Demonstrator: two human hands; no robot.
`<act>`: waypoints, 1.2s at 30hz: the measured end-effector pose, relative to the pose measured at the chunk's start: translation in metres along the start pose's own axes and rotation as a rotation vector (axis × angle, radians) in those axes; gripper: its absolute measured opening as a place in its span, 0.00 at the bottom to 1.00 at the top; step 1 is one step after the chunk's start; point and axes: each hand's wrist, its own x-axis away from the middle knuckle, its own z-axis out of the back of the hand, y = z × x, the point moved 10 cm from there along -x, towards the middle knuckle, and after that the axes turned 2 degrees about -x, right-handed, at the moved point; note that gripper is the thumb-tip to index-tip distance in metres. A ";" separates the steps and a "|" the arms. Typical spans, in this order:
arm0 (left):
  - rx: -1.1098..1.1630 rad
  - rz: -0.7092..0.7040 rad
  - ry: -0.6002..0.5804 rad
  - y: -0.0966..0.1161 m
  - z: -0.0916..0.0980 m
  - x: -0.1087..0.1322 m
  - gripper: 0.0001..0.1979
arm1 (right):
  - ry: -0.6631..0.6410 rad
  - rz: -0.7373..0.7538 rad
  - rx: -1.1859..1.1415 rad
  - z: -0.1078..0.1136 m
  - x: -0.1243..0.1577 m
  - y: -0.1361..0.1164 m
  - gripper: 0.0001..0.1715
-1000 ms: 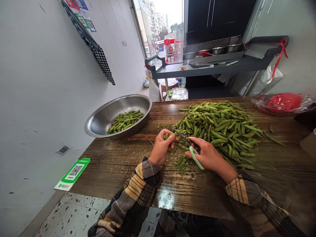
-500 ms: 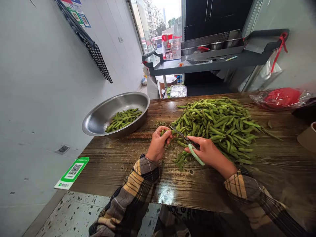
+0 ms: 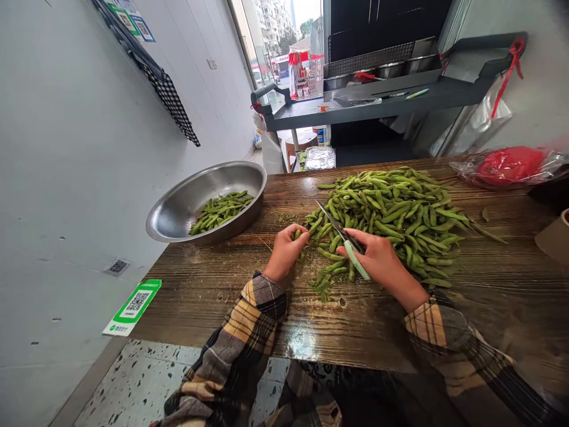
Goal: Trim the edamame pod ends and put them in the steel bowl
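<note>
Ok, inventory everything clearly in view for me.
Table: one, brown, centre
Pod heap: one, green, table's right
Bowl: one, silver, table's left
Loose pods: several, green, in bowl
Scissors: one, dark and pale green, heap's left front
Card: one, green and white, table's left edge
Wrapped bundle: one, red, table's right
Container: one, brown, right edge
Cart: one, grey, behind table
Checked cloth: one, black-white, upper left
Left hand: one, left of heap, holding pod
Right hand: one, holding scissors

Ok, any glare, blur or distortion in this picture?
Head view: white glare on the glossy brown wooden table by its near edge; the tall glass window washed out up top; hazy smearing at lower right; the flat white wall leaning, perhaps lens distortion; the pale-green-handled metal scissors and heaped green pods reasonably clear.
</note>
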 end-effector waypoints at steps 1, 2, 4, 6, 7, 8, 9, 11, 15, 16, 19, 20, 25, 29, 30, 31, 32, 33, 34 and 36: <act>-0.155 -0.068 -0.002 0.004 -0.002 -0.001 0.04 | -0.005 0.002 -0.004 -0.001 0.000 -0.001 0.26; -0.291 -0.125 -0.012 0.006 -0.005 -0.001 0.03 | -0.013 0.002 -0.007 -0.002 0.000 -0.002 0.26; -0.487 -0.190 -0.039 0.006 -0.012 0.000 0.02 | -0.033 0.002 -0.005 -0.006 0.000 -0.002 0.25; -0.611 -0.204 -0.061 0.003 -0.015 0.001 0.03 | -0.049 0.000 0.001 -0.008 0.000 -0.002 0.25; -0.650 -0.206 -0.066 0.002 -0.015 0.001 0.03 | -0.054 -0.001 0.003 -0.009 0.000 -0.002 0.25; -0.670 -0.207 -0.074 0.001 -0.016 0.001 0.02 | -0.061 -0.001 0.000 -0.010 0.000 -0.001 0.26; -0.669 -0.204 -0.082 0.001 -0.015 0.001 0.01 | -0.068 0.000 -0.005 -0.010 0.000 -0.001 0.25; -0.609 -0.181 -0.071 0.002 -0.011 0.000 0.00 | -0.074 0.001 -0.017 -0.011 0.000 0.000 0.25; -0.374 -0.121 0.060 0.008 0.011 -0.003 0.04 | -0.059 -0.001 -0.016 -0.010 0.001 0.002 0.28; -0.314 -0.113 0.089 0.009 0.015 -0.002 0.05 | -0.062 -0.001 -0.015 -0.011 0.001 0.002 0.30; -0.105 -0.055 0.129 0.007 0.023 0.000 0.08 | -0.099 -0.010 -0.014 -0.016 0.002 0.003 0.33; -0.019 -0.023 0.128 0.004 0.024 0.001 0.09 | -0.107 -0.016 -0.014 -0.016 0.002 0.003 0.34; 0.317 0.065 0.092 0.000 0.020 0.004 0.14 | -0.108 -0.032 -0.027 -0.017 0.003 0.006 0.34; 0.373 0.063 0.061 0.005 0.016 0.005 0.15 | -0.129 -0.003 -0.022 -0.020 0.003 0.004 0.34; 0.369 0.058 0.042 0.007 0.014 0.006 0.15 | -0.136 0.011 -0.022 -0.021 0.003 0.003 0.34; 0.359 0.054 0.022 0.008 0.012 0.007 0.15 | -0.144 0.021 -0.021 -0.022 0.004 0.002 0.34; 0.343 0.052 0.004 0.008 0.010 0.007 0.14 | -0.154 0.026 -0.019 -0.024 0.004 0.001 0.34; 0.320 0.051 -0.015 0.009 0.007 0.008 0.14 | -0.164 0.027 -0.017 -0.024 0.004 0.000 0.34; 0.293 0.050 -0.031 0.009 0.005 0.009 0.14 | -0.169 0.030 -0.018 -0.025 0.004 0.000 0.35; 0.238 0.044 -0.053 0.010 0.002 0.011 0.13 | -0.169 0.037 -0.023 -0.024 0.005 -0.001 0.35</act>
